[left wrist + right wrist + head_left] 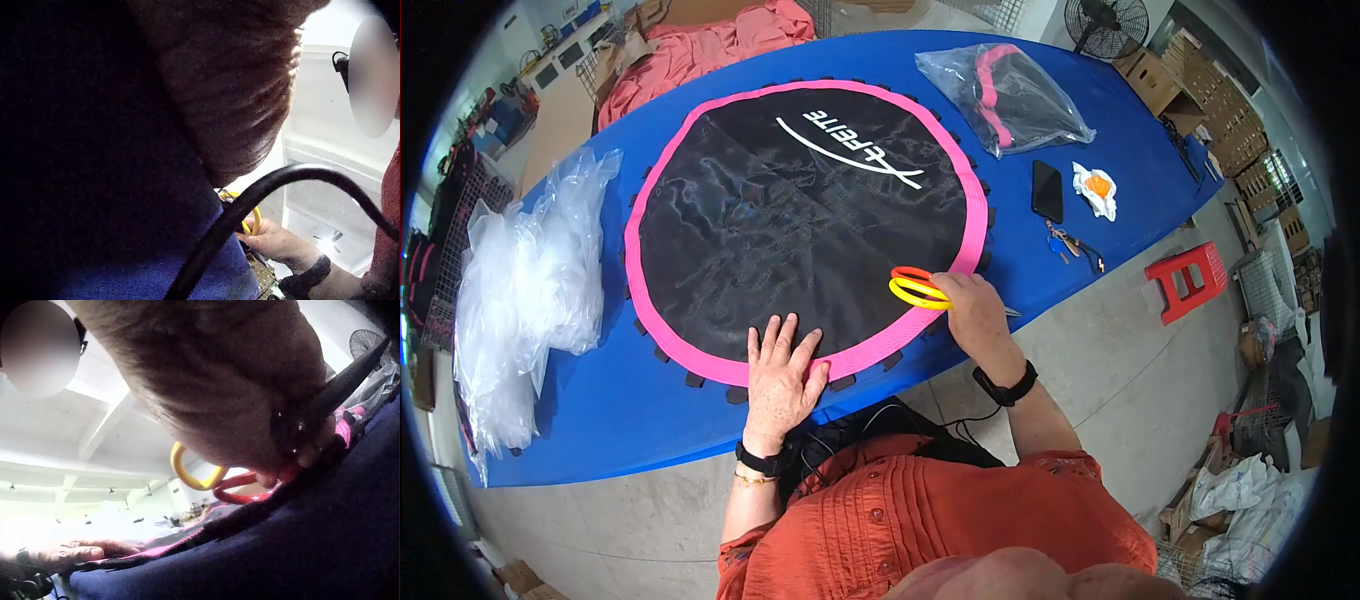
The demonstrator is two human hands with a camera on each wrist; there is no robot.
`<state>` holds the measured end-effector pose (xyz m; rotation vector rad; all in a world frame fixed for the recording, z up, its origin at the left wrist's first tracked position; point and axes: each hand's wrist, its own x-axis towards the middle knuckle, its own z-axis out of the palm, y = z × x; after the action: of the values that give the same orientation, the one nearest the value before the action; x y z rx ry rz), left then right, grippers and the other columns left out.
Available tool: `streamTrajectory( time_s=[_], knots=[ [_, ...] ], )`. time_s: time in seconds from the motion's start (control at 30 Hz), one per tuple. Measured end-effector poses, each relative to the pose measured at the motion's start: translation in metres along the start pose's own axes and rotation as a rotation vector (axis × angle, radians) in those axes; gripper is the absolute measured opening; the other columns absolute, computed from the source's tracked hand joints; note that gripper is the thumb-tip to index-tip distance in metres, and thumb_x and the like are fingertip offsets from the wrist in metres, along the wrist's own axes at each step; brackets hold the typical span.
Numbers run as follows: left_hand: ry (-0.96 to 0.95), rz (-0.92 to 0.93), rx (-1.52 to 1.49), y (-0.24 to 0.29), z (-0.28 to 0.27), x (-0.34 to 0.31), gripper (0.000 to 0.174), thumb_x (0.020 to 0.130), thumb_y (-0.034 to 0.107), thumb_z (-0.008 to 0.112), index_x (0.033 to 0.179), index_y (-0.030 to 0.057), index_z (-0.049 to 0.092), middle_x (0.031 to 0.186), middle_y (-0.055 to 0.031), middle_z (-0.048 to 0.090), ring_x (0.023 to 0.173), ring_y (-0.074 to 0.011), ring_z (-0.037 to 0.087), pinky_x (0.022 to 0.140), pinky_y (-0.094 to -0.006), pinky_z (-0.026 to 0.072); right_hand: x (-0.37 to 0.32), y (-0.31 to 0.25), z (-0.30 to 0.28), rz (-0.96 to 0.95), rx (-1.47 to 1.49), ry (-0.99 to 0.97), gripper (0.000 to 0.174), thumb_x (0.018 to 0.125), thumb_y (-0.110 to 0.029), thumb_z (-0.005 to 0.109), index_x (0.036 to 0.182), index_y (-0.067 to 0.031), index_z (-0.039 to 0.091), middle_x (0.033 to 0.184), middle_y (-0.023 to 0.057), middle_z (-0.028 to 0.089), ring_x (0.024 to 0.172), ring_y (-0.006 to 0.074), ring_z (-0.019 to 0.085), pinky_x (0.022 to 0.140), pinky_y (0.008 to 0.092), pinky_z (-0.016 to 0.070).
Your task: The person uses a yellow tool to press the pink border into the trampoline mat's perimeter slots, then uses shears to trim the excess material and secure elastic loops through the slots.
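Note:
A round black mat (800, 230) with a pink border, white lettering and black tabs round its edge lies flat on the blue-covered table (670, 430). My left hand (778, 380) rests on the near part of its rim, fingers straight and spread. At the near right edge of the mat, my right hand (978, 312) holds scissors (344, 384) with a red and a yellow handle loop. The loops stick out toward the mat's middle in the head view, and the blades point away to the other side. In the left wrist view the palm and a dark cable hide most of the table.
Crumpled clear plastic (530, 300) lies on the table's left end. Toward the back right are a clear bag (1040, 95) with a pink strip inside, a phone (1047, 190), an orange item (1099, 186) on white tissue and keys (1075, 245). A red stool (1160, 272) stands beyond the table.

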<state>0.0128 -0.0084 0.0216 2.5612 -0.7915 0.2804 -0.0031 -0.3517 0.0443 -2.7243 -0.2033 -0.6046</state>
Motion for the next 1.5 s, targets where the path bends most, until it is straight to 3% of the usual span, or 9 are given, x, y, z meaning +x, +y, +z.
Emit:
streamTrajectory(
  time_s=[1.5],
  knots=[
    [0.003,0.004,0.002,-0.0013,0.0017,-0.0008,0.052,0.101,0.044,0.072,0.144,0.0155,0.072,0.161,-0.0227,0.056,0.156,-0.0447,0.044,0.132,-0.0656,0.0242,-0.0016,-0.0014,0.0039,0.018,0.001,0.025,0.037,0.09,0.005,0.063,0.123,-0.0044,0.073,0.111,0.0162,0.077,0.097,0.04,0.071,0.085,0.0506,0.0566]
  ],
)
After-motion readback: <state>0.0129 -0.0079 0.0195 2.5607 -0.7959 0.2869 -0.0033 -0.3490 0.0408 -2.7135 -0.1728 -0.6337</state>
